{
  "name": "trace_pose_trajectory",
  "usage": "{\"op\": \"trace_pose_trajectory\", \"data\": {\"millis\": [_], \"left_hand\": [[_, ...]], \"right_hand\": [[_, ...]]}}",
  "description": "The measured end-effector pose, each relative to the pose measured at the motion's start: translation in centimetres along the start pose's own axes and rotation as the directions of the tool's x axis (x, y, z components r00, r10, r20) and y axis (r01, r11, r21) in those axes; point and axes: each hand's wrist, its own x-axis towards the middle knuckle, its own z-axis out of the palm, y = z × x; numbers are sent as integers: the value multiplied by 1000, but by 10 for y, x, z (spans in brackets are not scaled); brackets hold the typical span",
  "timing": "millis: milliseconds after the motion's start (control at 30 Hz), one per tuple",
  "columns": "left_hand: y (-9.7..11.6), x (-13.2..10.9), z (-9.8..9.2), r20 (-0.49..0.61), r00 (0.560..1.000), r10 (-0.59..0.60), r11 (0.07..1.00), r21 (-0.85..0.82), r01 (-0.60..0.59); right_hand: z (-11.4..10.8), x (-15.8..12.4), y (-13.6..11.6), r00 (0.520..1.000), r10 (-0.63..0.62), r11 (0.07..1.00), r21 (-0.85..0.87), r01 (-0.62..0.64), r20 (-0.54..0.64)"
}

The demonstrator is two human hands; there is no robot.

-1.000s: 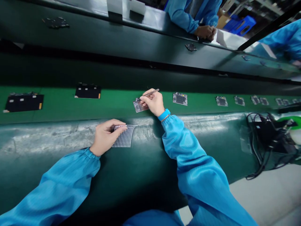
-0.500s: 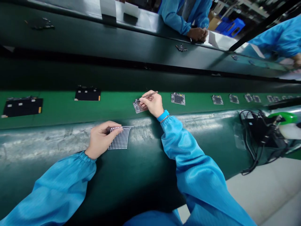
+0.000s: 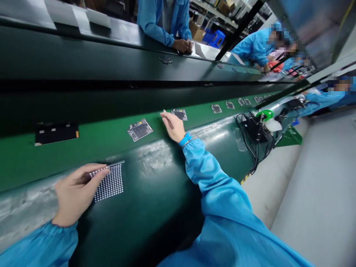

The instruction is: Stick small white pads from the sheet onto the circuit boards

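My left hand pinches the top edge of a sheet of small round white stickers, which hangs over the bench's rounded front edge. My right hand is over the green belt with its fingers drawn together. The slim metal tweezers in it are mostly hidden by the fingers now. Just behind these fingers lies a circuit board, partly covered by the hand. Between my hands, another circuit board lies flat on the belt, with nothing touching it.
A black panel lies on the green belt at left. More boards line the belt towards the right. Cables and a black box sit on the bench at right. Co-workers in blue sleeves are across the line.
The view has turned right. My right hand has left the board it was touching and moved right along the belt to the following one. My left hand still holds the sticker sheet.
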Motion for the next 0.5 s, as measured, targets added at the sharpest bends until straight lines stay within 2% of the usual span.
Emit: {"op": "trace_pose_trajectory", "data": {"millis": [67, 167, 300, 367, 400, 500], "left_hand": [[-1, 0, -1, -9, 1000, 0, 1000, 12, 0], [-2, -1, -2, 6, 1000, 9, 1000, 28, -9], [-1, 0, -1, 17, 999, 45, 999, 25, -45], [-2, 1, 1, 5, 998, 55, 998, 18, -55], [-3, 2, 1, 2, 999, 53, 998, 13, -53], [-4, 2, -1, 8, 999, 53, 998, 23, -53]], "right_hand": [[-20, 2, 22, 999, 4, 985, -171, -13, -52], [-44, 10, 54, 993, 38, 944, -321, -72, -113], [-60, 18, 78, 997, 60, 905, -418, -73, -42], [-61, 22, 75, 997, 74, 912, -401, -82, -37], [-60, 23, 69, 995, 68, 928, -362, -90, -73], [-53, 25, 34, 974, 44, 991, -110, -70, -222]]}}
